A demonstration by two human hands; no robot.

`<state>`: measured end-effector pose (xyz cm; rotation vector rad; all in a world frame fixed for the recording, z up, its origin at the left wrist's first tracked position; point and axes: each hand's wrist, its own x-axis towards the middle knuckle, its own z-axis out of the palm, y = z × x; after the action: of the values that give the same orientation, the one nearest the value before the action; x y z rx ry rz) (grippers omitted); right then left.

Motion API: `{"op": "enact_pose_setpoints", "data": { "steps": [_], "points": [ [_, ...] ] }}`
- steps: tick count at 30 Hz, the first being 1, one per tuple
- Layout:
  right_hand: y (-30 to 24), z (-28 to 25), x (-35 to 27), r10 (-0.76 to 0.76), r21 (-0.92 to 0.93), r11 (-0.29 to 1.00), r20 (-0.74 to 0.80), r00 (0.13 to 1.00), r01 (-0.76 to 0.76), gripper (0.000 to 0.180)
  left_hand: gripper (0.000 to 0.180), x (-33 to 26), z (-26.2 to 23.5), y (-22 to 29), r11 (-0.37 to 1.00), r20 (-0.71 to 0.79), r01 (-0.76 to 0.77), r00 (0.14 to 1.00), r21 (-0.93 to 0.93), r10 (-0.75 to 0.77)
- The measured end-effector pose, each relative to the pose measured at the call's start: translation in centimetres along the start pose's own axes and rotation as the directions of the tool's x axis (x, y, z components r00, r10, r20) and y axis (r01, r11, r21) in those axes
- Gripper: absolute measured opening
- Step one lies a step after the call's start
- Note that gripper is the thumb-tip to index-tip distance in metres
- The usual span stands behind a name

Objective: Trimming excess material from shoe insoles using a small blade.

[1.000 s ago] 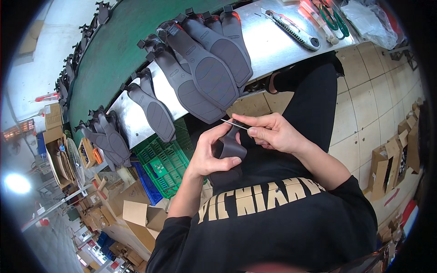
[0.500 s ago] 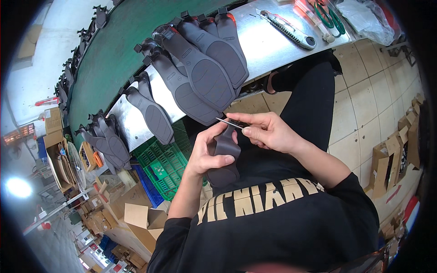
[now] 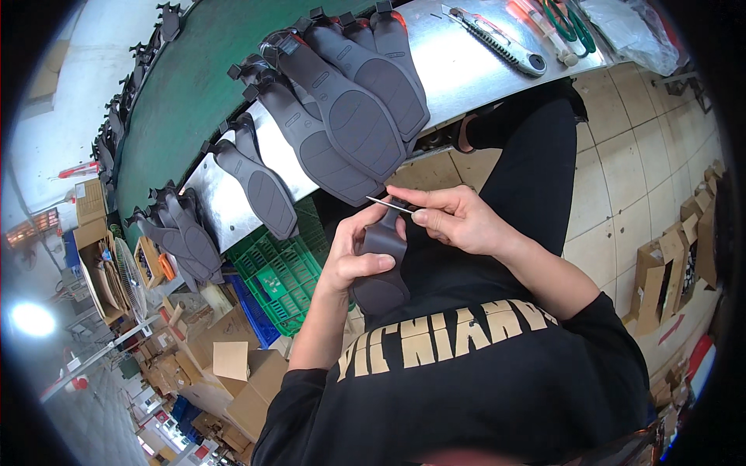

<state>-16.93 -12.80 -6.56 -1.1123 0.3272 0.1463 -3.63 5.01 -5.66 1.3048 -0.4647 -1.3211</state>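
Left hand (image 3: pixel 353 260) grips grey sole piece (image 3: pixel 381 268), lower end hidden by thumb; right hand (image 3: pixel 458 221) at 2 o'clock pinches thin blade (image 3: pixel 388 204), handle concealed.

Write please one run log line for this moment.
left hand: holds grey sole | right hand: thin blade at sole's top | bench: more soles

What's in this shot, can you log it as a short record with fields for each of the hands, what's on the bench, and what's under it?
Left hand: grips a dark grey sole piece over the lap
Right hand: pinches a thin metal blade against the piece's top end
Bench: metal top with overlapping grey soles, utility knife, green-handled scissors
Below bench: green plastic crate
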Motion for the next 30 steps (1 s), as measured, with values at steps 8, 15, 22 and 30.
{"op": "enact_pose_setpoints", "data": {
  "steps": [8,15,22,30],
  "points": [
    [-0.1,-1.0,-0.3,0.201,0.297,0.930,0.075,0.977,-0.214,0.043,0.059,0.2,1.1,1.4,0.997,-0.020,0.017,1.000,0.075,-0.016],
    [-0.4,-1.2,-0.6,0.103,0.170,0.979,0.071,0.992,-0.114,0.046,0.060,0.4,2.2,2.3,0.989,-0.029,0.005,1.000,0.146,-0.001],
    [-0.6,-1.2,-0.8,0.108,0.191,0.974,0.068,0.992,-0.119,0.043,0.051,0.2,2.3,2.7,0.965,-0.010,-0.075,0.997,0.250,0.080],
    [-0.7,-1.7,-0.7,0.166,0.392,0.893,0.168,0.972,-0.221,0.045,0.043,0.3,2.3,2.5,0.908,0.017,-0.192,0.980,0.371,0.201]
  ]
}}
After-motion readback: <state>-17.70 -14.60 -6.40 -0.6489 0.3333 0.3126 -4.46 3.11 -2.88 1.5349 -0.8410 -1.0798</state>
